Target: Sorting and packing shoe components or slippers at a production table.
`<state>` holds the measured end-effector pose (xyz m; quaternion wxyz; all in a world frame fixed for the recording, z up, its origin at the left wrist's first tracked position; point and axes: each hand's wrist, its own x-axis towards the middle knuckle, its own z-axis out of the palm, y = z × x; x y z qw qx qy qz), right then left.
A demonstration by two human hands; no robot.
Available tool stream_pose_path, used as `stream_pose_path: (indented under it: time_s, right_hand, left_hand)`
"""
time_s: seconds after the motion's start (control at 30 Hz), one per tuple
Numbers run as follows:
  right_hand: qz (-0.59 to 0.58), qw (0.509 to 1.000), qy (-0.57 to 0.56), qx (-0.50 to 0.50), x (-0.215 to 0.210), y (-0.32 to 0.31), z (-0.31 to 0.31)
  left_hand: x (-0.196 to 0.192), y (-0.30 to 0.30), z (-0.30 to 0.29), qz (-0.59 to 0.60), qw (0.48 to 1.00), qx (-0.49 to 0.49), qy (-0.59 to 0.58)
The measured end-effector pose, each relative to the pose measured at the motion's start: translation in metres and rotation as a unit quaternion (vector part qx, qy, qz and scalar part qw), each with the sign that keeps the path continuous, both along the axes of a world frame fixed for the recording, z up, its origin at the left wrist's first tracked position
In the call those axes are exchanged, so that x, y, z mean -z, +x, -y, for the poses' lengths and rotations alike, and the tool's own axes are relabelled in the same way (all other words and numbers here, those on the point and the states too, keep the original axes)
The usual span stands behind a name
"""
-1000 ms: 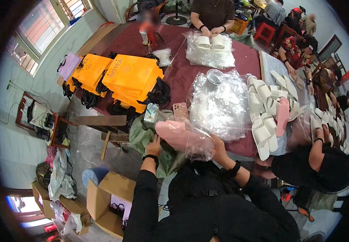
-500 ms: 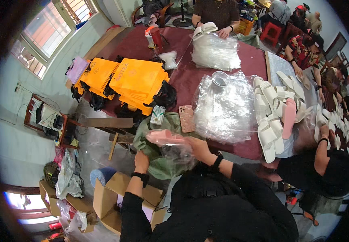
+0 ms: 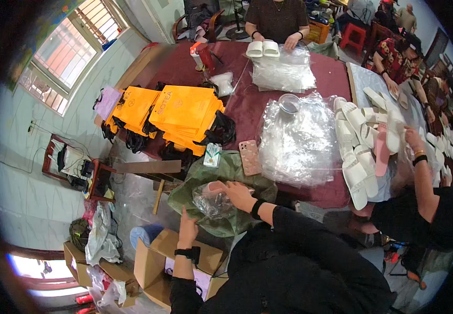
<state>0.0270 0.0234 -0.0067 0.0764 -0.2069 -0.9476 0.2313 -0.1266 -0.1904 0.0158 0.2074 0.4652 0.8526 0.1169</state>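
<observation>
Over the mouth of a green woven sack [image 3: 237, 220], my right hand [image 3: 239, 195] closes on one end of a clear plastic bag [image 3: 213, 206]. A pink slipper [image 3: 217, 187] shows in part through the film; the rest of the bag's contents is blurred by glare. My left hand [image 3: 188, 229] is at the sack's near-left edge, index finger up along the cloth and the other fingers curled, seemingly gripping the rim. A pink patterned phone [image 3: 249, 157] and a small white-and-green box [image 3: 212, 155] lie just beyond the sack.
Clear bags [image 3: 299, 149] lie stacked on the maroon table [image 3: 179, 63], beside white slippers [image 3: 360, 178]. Orange bags [image 3: 184, 112] are piled left. An open carton [image 3: 148, 267] stands on the floor. Across the table, a person's hands [image 3: 293, 41] rest by white slippers; another person's hand [image 3: 414, 138] reaches in at right.
My right hand has brought the bagged pink slipper left and down into the sack's mouth. My left hand sits lower. A co-worker's hand at right now holds a white slipper over the pile.
</observation>
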Motion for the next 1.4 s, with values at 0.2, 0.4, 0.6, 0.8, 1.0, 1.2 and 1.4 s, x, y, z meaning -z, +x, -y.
stream_pose_path:
  time_s: [0.2,0.4,0.6,0.8,1.0,1.2,1.4]
  right_hand:
    - [0.132,0.983,0.109,-0.062,0.006,0.022,0.01]
    - [0.197,0.953,-0.151,-0.174,0.017,0.037,0.023]
    - [0.12,0.95,-0.243,-0.154,0.045,0.061,0.002]
    - [0.162,0.952,-0.259,0.003,0.043,0.136,-0.035]
    - [0.08,0.947,-0.272,0.151,0.034,0.23,-0.049]
    - [-0.001,0.908,-0.26,0.329,0.006,0.281,-0.068]
    - [-0.159,0.862,0.018,0.481,-0.002,0.321,-0.107]
  left_hand:
    - [-0.014,-0.002,0.004,0.035,0.999,0.028,-0.005]
    - [-0.032,-0.005,-0.01,0.152,0.988,0.012,0.017]
    - [0.022,-0.032,-0.005,0.096,0.986,0.114,-0.07]
    - [0.079,-0.05,0.0,0.283,0.947,0.002,-0.151]
    - [0.058,-0.045,-0.09,-0.078,0.955,0.279,-0.058]
    - [-0.064,0.07,-0.224,-0.07,0.954,0.275,-0.097]
    - [-0.043,0.138,-0.289,-0.027,0.897,0.429,0.107]
